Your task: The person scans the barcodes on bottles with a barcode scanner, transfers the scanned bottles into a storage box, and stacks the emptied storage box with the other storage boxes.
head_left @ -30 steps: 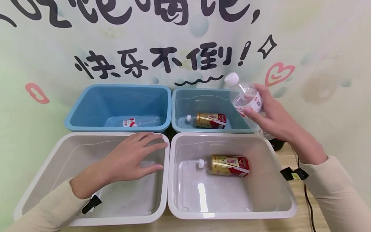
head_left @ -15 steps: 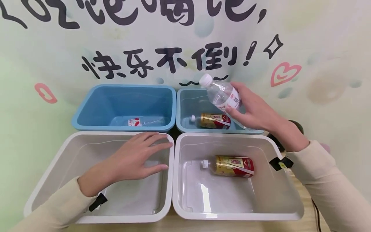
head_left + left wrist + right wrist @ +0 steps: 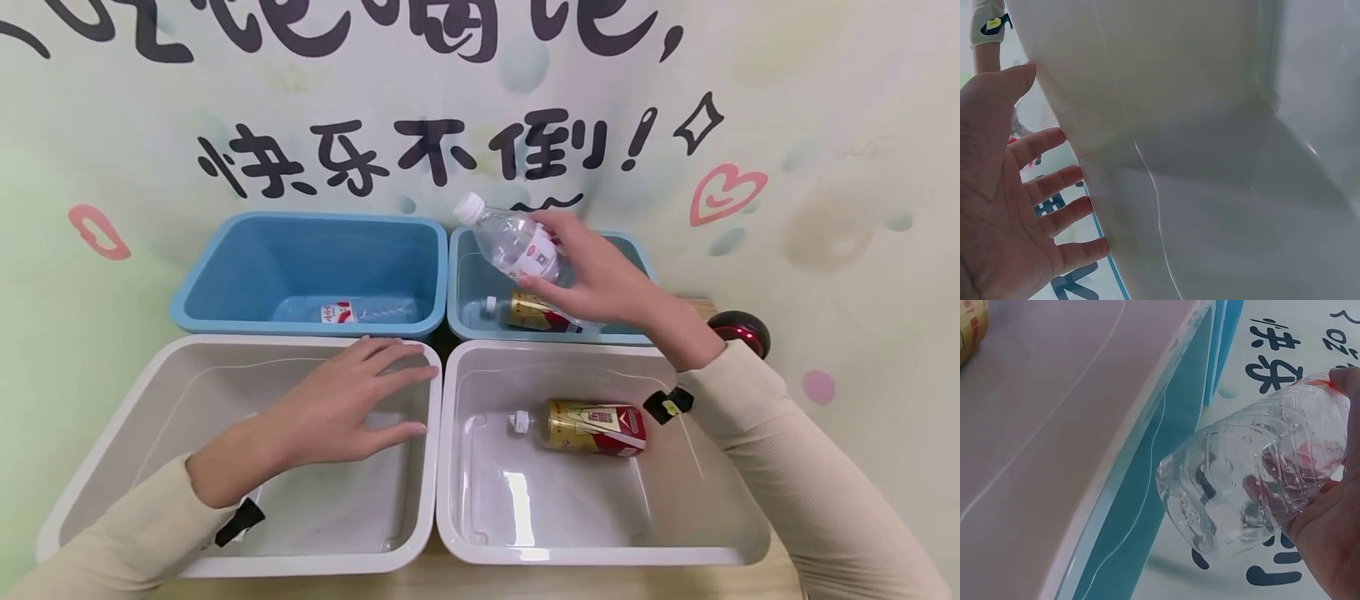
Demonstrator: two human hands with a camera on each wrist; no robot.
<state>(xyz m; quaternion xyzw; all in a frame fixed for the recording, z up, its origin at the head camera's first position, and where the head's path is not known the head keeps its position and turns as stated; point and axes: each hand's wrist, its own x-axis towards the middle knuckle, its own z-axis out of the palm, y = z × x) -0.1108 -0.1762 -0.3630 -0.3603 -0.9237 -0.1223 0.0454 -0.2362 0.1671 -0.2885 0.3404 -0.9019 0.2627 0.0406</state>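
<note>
My right hand (image 3: 592, 271) grips a clear plastic water bottle (image 3: 504, 237) around its white and red label, tilted with the white cap up and to the left. It is held over the back right blue bin (image 3: 551, 242). In the right wrist view the ribbed lower part of the bottle (image 3: 1241, 462) shows, with droplets inside. My left hand (image 3: 341, 408) is spread out above the front left grey bin (image 3: 247, 567), its fingertips near the bin's right rim. In the left wrist view the left hand's palm (image 3: 997, 206) shows, fingers straight and holding nothing.
One gold and red drink bottle (image 3: 596, 427) lies in the front right grey bin (image 3: 600, 554); another (image 3: 536, 310) lies in the back right bin. A clear bottle (image 3: 337, 312) lies in the back left blue bin (image 3: 330, 221). A black round object (image 3: 741, 332) stands at right.
My right hand has carried the water bottle leftward, from the right end of the back right bin to over its left part. My left hand has stayed in place.
</note>
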